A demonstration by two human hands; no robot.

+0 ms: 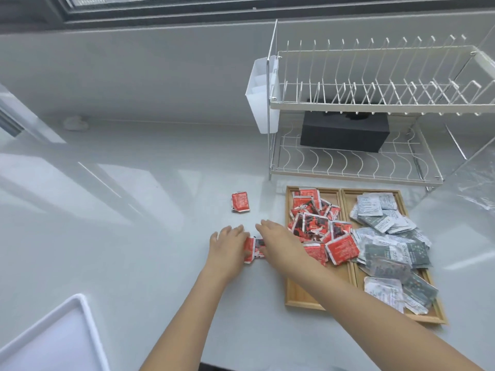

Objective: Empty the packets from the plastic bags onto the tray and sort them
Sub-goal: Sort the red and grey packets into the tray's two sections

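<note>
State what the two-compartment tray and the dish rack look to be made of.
Two-compartment tray: light wood, perhaps bamboo, matte, with visible grain. Dish rack: thin metal wire, apparently coated white or cream, with slightly glossy rods.

Open counter (139, 210) left of dish rack (348, 108)

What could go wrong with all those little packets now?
1. The red packets are heaped over the tray's middle divider, touching the grey packets, so the colours might mix.
2. One red packet lies alone on the counter, away from both hands, and could be forgotten.
3. The left hand and right hand are gathering a small stack off the tray; it might slide apart.
</note>
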